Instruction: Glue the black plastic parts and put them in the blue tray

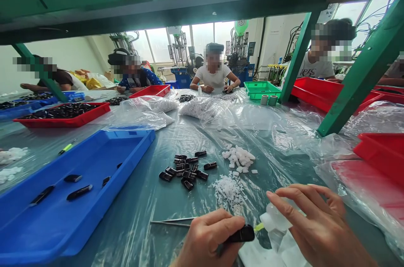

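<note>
My left hand (211,237) is closed around a glossy black plastic piece (241,234), whose rounded end sticks out past the fingers. Metal tweezers (172,222) reach out to the left from behind this hand; whether it touches them is hidden. My right hand (322,220) has its fingers stretched out over crumpled white tissue (274,218). A yellow-green tip (259,227) shows between the two hands. Beyond them lie a pile of small black parts (186,169), a heap of tiny white pieces (229,191) and larger white chunks (239,157).
At left, a blue tray (104,204) holds several black pieces. Red trays (383,153) stand at right, beside green frame posts (356,69). An overhead beam (94,6) crosses above. Plastic bags (205,109) lie across the table. Co-workers sit on the far side.
</note>
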A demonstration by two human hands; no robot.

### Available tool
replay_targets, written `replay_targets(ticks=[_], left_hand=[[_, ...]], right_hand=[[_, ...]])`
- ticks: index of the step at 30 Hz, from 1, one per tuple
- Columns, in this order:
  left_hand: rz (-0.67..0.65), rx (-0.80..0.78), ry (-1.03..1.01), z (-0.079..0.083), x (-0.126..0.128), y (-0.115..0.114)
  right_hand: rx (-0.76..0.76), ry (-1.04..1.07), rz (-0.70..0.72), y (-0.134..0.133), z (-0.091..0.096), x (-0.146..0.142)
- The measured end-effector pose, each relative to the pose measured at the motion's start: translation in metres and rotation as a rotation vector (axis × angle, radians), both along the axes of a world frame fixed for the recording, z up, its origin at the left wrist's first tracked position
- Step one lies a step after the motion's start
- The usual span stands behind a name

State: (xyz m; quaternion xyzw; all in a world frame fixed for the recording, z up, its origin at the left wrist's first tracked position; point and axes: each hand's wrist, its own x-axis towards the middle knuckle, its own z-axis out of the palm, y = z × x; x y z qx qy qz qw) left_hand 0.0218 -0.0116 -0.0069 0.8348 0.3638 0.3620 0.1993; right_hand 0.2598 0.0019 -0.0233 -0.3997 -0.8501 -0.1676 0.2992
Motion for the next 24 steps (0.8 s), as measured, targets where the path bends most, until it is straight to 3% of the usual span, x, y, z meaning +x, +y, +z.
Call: replay_targets(ticks=[4,12,21,24], left_hand=[[-0.023,0.102,-0.019,-0.001,0.0,0.0],[0.024,0.125,-0.093,-0.006,0.0,-0.001],[0.09,-0.037,-0.165,-0.007,0.0,0.002],[0.128,-0.272,-0.214,-0.009,0.0,0.002]], right_hand=[[-0.02,0.081,-0.025,-0.004,0.0,-0.004],[-0.03,0.223,-0.071,-0.004,-0.001,-0.013],[-0.073,0.223,-0.084,0.004,-0.009,-0.012],[-0.06,0.204,-0.069,0.006,-0.011,-0.01]])
